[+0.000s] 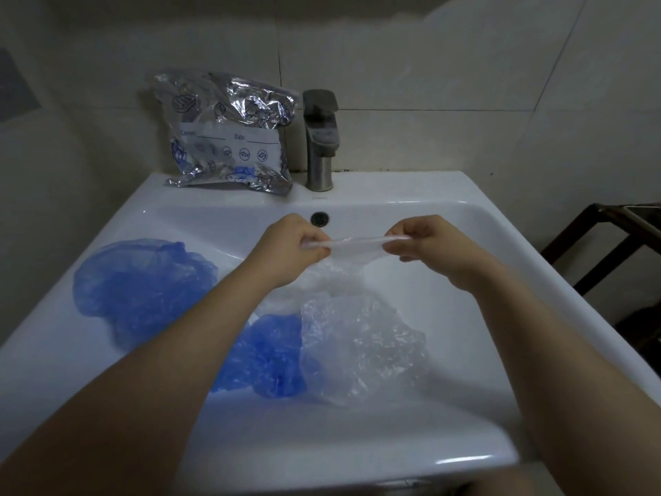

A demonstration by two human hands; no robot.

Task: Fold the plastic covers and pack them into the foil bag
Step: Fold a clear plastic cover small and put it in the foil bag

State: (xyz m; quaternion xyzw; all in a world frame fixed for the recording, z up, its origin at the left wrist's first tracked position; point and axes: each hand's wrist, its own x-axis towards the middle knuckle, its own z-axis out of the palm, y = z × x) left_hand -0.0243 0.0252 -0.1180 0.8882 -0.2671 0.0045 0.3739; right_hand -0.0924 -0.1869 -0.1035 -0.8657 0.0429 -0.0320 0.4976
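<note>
White porcelain sink (483, 316) held the unfolded work: two blue covers (143, 281), one clear crumpled cover (361, 345). The foil bag (229, 137) leaned behind, seemingly part-filled. Left hand (297, 245) and right hand (425, 241) pinched another clear cover's band (357, 241) taut, folding barely begun.

Probably a home bathroom: white ceramic washbasin (465, 223), steel tap (320, 141), dim tiled wall (447, 66).
</note>
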